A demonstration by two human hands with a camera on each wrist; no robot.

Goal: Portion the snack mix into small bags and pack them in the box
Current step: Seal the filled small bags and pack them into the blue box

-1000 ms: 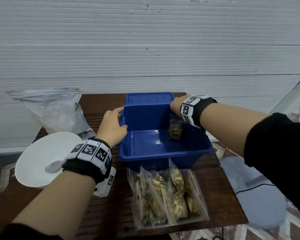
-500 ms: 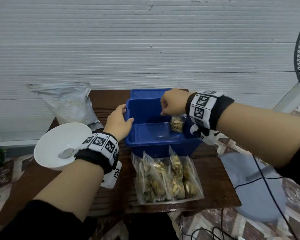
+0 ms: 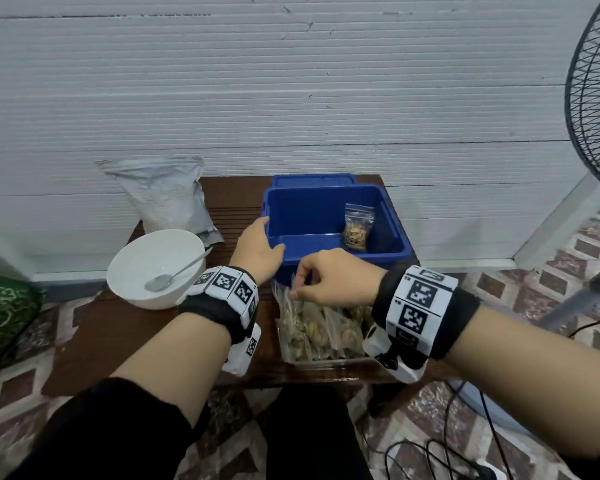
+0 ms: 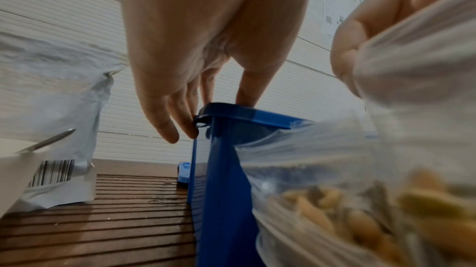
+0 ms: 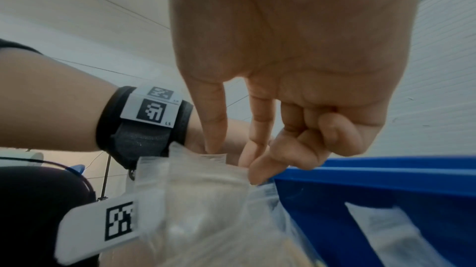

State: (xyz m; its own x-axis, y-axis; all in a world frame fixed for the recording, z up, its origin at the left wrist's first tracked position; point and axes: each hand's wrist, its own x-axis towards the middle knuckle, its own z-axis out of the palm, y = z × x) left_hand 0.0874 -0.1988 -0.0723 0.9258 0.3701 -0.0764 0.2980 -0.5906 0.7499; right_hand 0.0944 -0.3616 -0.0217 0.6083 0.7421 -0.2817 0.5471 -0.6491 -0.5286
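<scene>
A blue plastic box point(image 3: 388, 252) stands at the back of the wooden table point(image 3: 84, 334), with one filled small bag point(image 3: 356, 227) upright against its right inner wall. My left hand point(image 3: 257, 247) grips the box's near left corner, fingers point(image 4: 180, 120) outside and thumb over the rim point(image 4: 244, 111). Several filled clear snack bags point(image 3: 321, 329) lie in a row in front of the box. My right hand point(image 3: 326, 282) pinches the top edge of one snack bag point(image 5: 203, 161) between thumb and forefinger, the other fingers curled.
A white bowl point(image 3: 142, 258) holding a spoon point(image 3: 174, 271) sits at the table's left, with a large silver snack pouch point(image 3: 167, 195) behind it. The blue lid point(image 3: 314, 180) lies behind the box. A standing fan point(image 3: 593, 98) and floor cables point(image 3: 465, 427) are at the right.
My right hand has left the bag standing in the box, drawn back towards me and taken hold of a bag from the row in front. The left hand still holds the box corner.
</scene>
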